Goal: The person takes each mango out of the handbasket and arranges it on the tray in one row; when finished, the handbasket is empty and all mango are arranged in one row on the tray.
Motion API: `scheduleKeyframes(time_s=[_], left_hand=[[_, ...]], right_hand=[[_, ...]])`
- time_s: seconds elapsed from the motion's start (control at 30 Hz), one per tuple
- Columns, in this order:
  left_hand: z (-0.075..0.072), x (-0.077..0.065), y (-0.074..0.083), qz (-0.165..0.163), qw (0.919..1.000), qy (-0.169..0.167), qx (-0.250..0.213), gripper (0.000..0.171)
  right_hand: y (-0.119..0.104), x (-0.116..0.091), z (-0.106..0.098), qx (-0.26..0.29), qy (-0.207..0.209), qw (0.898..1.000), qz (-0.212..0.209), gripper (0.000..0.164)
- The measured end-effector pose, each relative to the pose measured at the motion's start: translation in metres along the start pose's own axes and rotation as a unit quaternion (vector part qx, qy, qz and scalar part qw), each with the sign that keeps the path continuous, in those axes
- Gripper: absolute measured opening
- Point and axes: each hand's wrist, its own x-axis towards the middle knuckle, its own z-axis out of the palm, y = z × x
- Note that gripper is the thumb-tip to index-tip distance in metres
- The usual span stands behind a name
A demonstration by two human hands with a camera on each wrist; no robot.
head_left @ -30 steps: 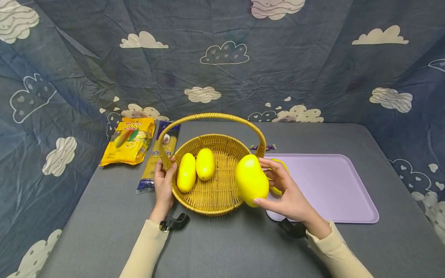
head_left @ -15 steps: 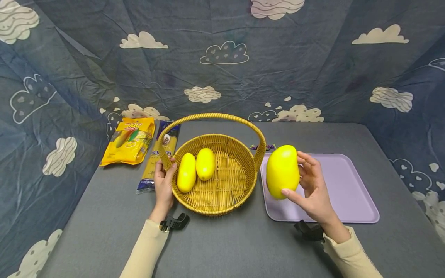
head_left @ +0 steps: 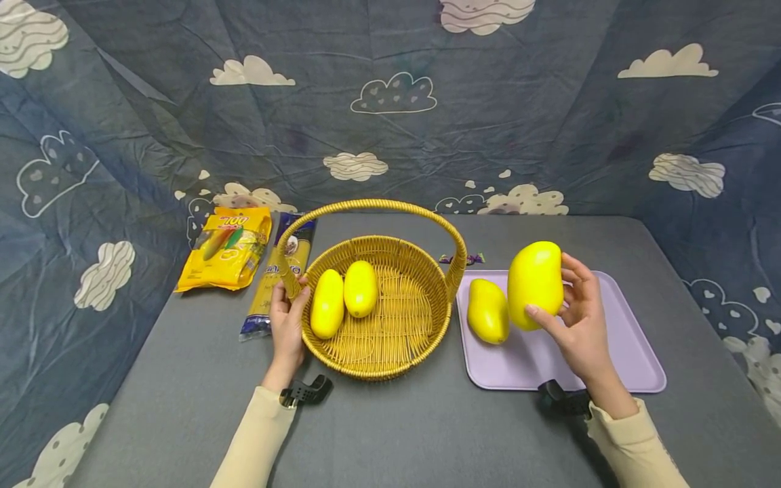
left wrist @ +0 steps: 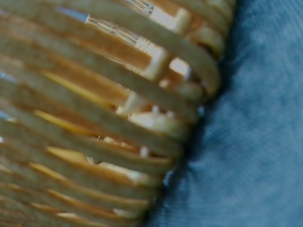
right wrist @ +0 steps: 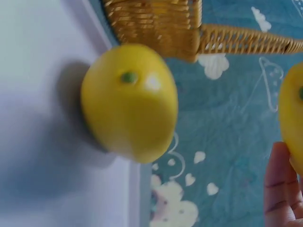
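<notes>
A yellow mango [head_left: 535, 285] is held up above the lilac tray [head_left: 622, 362] by my right hand [head_left: 582, 318], its thumb on the near side and its fingers behind. A second mango [head_left: 488, 312] lies on the tray's left part; the right wrist view shows this mango [right wrist: 130, 104] large. My left hand [head_left: 289, 322] grips the left side of the wicker basket [head_left: 378, 369] near the foot of its handle. Two mangoes, a longer one [head_left: 327, 303] and a rounder one [head_left: 361, 288], lie in the basket's left half. Only basket weave [left wrist: 94, 109] and grey cloth fill the left wrist view.
Left of the basket lie a yellow snack bag [head_left: 226, 247] and a blue-ended pasta packet [head_left: 274, 285], partly behind the handle and left hand. A small purple wrapped candy [head_left: 462, 259] lies behind the tray. A cloud-patterned curtain [head_left: 390, 135] rises around the grey table [head_left: 390, 440].
The right hand has carried its mango rightward from the basket's right rim to above the tray, uncovering the mango lying there. The left hand and basket have stayed put.
</notes>
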Motion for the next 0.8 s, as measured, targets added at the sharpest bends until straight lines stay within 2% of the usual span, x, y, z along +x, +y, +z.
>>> scheduleKeyframes(time_s=[0.2,0.3,0.5,0.67,0.8], left_hand=[[0.0,0.0,0.0,0.001,1.0,-0.001,0.003,0.036],[-0.001,0.0,0.001,0.0,1.0,-0.001,0.002,0.038],[0.0,0.0,0.001,0.003,1.0,-0.003,-0.001,0.039],[0.0,0.0,0.0,0.002,1.0,-0.001,-0.002,0.039],[-0.001,0.0,0.0,0.002,1.0,-0.001,-0.001,0.04]], right_hand=[[0.011,0.003,-0.009,-0.044,0.034,0.997,0.057,0.081],[0.018,0.005,-0.014,-0.092,0.041,0.992,0.08,0.079],[0.03,0.009,-0.023,-0.192,0.039,0.97,0.144,0.074],[0.051,0.013,-0.035,-0.218,0.035,0.956,0.193,0.073],[0.079,0.014,-0.049,-0.237,0.021,0.946,0.222,0.078]])
